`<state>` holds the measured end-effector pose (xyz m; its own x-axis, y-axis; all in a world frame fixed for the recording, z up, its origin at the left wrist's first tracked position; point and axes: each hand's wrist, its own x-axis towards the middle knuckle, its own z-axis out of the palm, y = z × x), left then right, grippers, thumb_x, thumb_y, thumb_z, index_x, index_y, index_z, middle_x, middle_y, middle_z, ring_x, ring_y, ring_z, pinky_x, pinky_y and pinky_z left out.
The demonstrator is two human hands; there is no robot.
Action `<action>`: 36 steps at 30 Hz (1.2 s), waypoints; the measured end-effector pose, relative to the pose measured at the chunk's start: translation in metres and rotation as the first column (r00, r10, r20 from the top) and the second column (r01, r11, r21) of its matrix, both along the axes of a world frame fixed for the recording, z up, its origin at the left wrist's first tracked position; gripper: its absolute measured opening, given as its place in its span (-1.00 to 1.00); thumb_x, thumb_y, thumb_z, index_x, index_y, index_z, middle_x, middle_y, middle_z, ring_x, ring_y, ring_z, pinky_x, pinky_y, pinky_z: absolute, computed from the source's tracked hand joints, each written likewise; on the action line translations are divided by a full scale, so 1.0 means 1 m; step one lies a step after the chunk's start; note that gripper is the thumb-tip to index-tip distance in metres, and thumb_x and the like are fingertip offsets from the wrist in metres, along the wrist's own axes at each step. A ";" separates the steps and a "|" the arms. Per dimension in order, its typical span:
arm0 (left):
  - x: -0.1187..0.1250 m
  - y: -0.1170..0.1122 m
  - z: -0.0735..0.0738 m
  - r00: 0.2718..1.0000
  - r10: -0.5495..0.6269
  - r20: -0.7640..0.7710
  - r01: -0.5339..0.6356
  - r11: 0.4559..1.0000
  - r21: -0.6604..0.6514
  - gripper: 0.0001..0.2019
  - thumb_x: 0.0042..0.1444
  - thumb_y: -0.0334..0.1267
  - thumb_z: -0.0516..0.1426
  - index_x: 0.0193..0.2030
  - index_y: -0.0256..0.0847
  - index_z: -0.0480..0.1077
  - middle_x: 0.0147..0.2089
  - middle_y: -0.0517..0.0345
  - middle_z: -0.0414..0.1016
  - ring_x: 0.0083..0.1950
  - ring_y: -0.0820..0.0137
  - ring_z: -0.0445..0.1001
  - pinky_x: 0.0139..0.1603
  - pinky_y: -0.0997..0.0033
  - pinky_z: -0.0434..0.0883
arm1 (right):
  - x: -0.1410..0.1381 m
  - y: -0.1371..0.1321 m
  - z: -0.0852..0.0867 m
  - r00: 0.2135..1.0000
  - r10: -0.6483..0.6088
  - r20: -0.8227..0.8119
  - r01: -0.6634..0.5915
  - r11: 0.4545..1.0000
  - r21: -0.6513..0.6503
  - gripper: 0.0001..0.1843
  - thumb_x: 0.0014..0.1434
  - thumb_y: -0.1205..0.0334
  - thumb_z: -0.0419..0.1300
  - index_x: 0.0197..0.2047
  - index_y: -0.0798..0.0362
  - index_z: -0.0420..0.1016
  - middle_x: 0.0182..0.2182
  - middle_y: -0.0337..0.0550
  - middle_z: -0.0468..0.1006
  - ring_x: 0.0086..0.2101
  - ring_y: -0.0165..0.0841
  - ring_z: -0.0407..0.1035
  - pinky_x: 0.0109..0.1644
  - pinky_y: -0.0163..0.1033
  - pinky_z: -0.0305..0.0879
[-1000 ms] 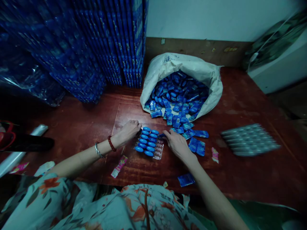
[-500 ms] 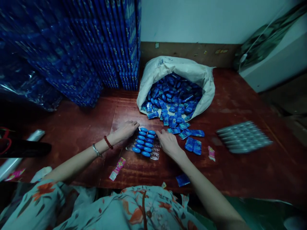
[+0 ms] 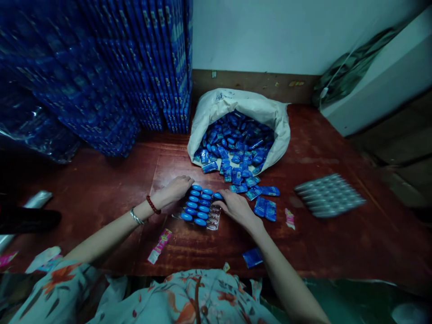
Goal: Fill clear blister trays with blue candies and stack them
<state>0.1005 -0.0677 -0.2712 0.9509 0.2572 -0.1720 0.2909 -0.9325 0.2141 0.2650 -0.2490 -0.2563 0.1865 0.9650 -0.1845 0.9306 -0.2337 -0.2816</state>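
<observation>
A clear plastic blister tray (image 3: 213, 220) lies on the table before me, with two columns of glossy blue oval pieces (image 3: 191, 205) in its hollows. Hollows at its lower right hold no blue pieces. At the tray's far left corner, my left hand (image 3: 178, 187) is closed on the edge, its fingertips partly hidden. My right hand (image 3: 236, 204) is at the far right side, thumb and fingers closed around another blue oval piece (image 3: 218, 196) over the third column. Close beyond my right hand lie loose blue packets (image 3: 239, 188).
A white sack (image 3: 281, 130) lies open toward me, full of blue pieces and packets. Tall stacks of blue packs (image 3: 158, 67) stand at the left. Several clear trays (image 3: 329, 195) are stacked at the right. Pink wrappers (image 3: 162, 243) and a blue packet (image 3: 252, 258) lie nearer me.
A blue oval piece now shows at my right fingertips, at the top of the tray's third column. My left hand stays at the tray's left corner. The whole view has shifted slightly.
</observation>
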 end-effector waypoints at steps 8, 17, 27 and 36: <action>0.034 0.049 0.025 0.982 -0.036 0.187 0.095 0.942 -0.320 -0.55 0.14 -0.30 0.05 0.20 -0.22 0.19 0.05 -0.01 0.42 -0.03 0.29 0.44 -0.09 0.40 0.37 | 0.069 0.004 -0.015 0.910 -0.411 0.058 0.380 0.881 0.283 -0.54 0.28 0.06 0.00 0.18 0.07 0.21 0.02 0.07 0.38 -0.10 -0.16 0.40 -0.12 -0.13 0.32; 0.121 0.021 -0.010 0.997 -0.020 0.081 0.021 1.000 -0.008 -0.64 0.06 -0.59 -0.01 0.00 -0.27 0.30 0.04 -0.10 0.31 -0.12 0.27 0.46 -0.15 0.34 0.36 | 0.042 0.021 -0.024 0.935 -0.272 0.227 0.285 0.958 -0.024 -0.63 0.18 0.25 0.15 0.04 0.09 0.23 -0.07 0.05 0.37 -0.18 -0.23 0.42 -0.24 -0.26 0.28; -0.012 0.039 0.004 0.708 0.479 0.518 -0.292 0.867 -0.403 -0.83 0.13 -0.19 0.13 -0.22 -0.25 0.32 -0.29 0.16 0.45 -0.26 0.40 0.44 -0.21 0.44 0.37 | 0.022 -0.069 -0.038 0.682 -0.225 -0.696 0.558 0.775 0.296 -0.68 0.17 0.03 0.10 -0.06 0.01 0.34 -0.32 -0.19 0.48 -0.37 -0.36 0.40 -0.32 -0.27 0.35; -0.094 -0.040 -0.026 0.415 0.732 0.540 -0.412 0.680 -0.606 -0.84 0.15 -0.20 0.10 -0.18 -0.21 0.37 -0.20 0.13 0.40 -0.17 0.40 0.43 -0.14 0.41 0.41 | -0.013 -0.047 -0.061 0.958 0.058 -0.282 0.137 0.771 0.622 -0.74 0.26 0.35 -0.02 -0.02 0.03 0.35 -0.18 -0.06 0.48 -0.14 -0.31 0.40 -0.03 -0.19 0.36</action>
<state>0.0063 -0.1081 -0.2967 0.4280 0.8665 0.2570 0.3312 -0.4149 0.8474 0.2518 -0.2957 -0.3169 0.2641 0.8716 0.4131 0.7878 0.0522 -0.6137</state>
